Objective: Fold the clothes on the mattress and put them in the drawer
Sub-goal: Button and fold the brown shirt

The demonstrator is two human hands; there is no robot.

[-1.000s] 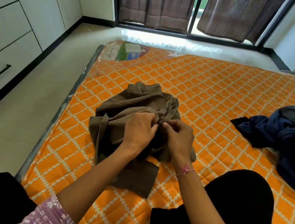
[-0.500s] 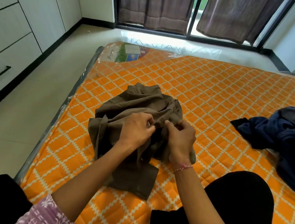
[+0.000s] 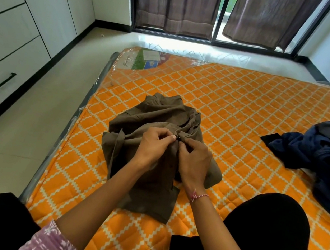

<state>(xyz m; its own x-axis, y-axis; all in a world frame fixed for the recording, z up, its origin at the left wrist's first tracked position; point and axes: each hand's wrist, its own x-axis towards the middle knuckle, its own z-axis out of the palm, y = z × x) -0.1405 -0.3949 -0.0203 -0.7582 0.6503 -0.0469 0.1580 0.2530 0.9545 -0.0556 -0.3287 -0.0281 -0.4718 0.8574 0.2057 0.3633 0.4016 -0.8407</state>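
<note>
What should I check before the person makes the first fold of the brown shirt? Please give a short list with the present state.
1. Both hands on the brown shirt: ok, left hand and right hand pinch it at a dark button.
2. Button fastened: cannot tell.
3. Shirt spread flat: not ok, bunched.
4. Free mattress beside it: ok.
5. Dark clothes pile apart: ok.
6. Drawers open: not ok, closed.

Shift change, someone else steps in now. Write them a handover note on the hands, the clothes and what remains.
Left hand: grip pinching the brown shirt at a dark button.
Right hand: pinching the same placket, beside the left.
Brown shirt lies crumpled on the orange mattress, unfolded.
Dark blue clothes pile waits at the right edge.
Drawers on the left are closed.
Done: nothing folded or stowed. Left: everything.
</note>
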